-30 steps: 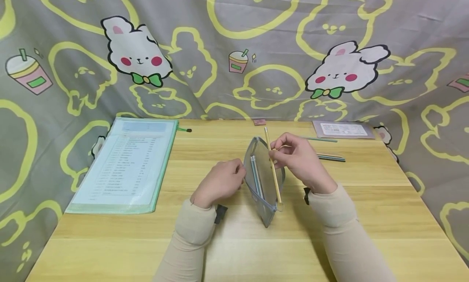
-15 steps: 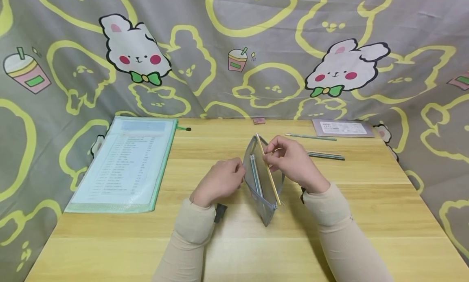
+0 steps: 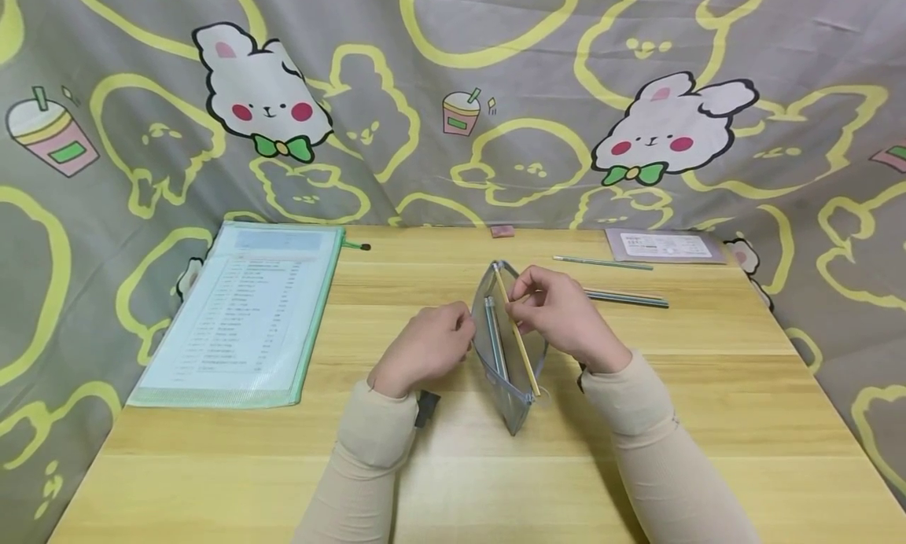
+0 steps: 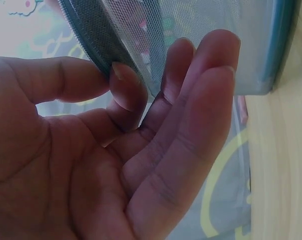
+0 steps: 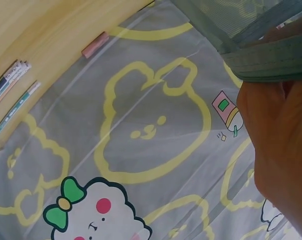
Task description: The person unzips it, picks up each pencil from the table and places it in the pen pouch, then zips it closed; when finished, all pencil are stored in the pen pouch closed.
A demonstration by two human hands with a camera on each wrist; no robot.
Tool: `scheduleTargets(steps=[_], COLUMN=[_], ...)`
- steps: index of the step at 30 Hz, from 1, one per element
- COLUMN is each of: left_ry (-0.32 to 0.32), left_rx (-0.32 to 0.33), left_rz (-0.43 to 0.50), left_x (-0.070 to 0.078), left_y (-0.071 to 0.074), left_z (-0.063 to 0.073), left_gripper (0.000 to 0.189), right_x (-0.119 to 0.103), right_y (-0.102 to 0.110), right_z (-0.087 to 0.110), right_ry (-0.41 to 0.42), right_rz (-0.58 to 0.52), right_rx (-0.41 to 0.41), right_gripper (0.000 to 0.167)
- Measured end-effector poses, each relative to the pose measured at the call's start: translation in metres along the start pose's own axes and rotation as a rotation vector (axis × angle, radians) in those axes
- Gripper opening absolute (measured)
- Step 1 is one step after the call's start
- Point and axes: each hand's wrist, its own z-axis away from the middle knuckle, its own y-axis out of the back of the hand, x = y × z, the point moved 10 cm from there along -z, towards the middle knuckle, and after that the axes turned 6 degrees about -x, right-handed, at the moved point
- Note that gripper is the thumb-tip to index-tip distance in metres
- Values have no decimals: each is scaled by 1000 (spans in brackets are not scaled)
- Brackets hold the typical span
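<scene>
A grey mesh zip pouch point(image 3: 514, 414) is held upright above the table's middle, its mouth spread wide. At its left rim is my left hand point(image 3: 428, 343); in the left wrist view, thumb and index finger pinch the zipper edge point(image 4: 93, 37) while the other fingers lie along the mesh. My right hand point(image 3: 562, 312) pinches a yellow pencil point(image 3: 524, 347), which slants lengthwise across the mouth along the right side. Several pencils point(image 3: 493, 336) lie inside, eraser ends up. The right wrist view shows that hand partly hidden behind the pouch's rim point(image 5: 276, 62).
More pencils point(image 3: 626, 298) lie right of the pouch, with a single green pencil point(image 3: 605, 262) behind them. A pink eraser point(image 3: 502, 231) sits at the back edge near a labelled grey packet point(image 3: 665, 246). A green-edged document folder point(image 3: 233, 316) lies left. Patterned cloth point(image 3: 396, 119) encloses the table.
My right hand has shifted left, bringing the yellow pencil left and slightly down from over the pouch's right rim into its mouth. The left hand keeps its place at the rim.
</scene>
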Motion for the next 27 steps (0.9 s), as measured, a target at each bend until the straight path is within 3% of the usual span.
scheduleTargets(steps=[7,27], left_ry=[-1,-7], left_rx=[7,-14], left_rz=[3,15], left_x=[1,2], left_y=[1,-1], left_z=[0,-2], left_gripper=[29,29], right_x=[-1,-8], right_y=[-3,-11], right_z=[-1,0], right_ry=[0,52], right_rz=[30,294], right_rx=[4,93], right_gripper=[9,11])
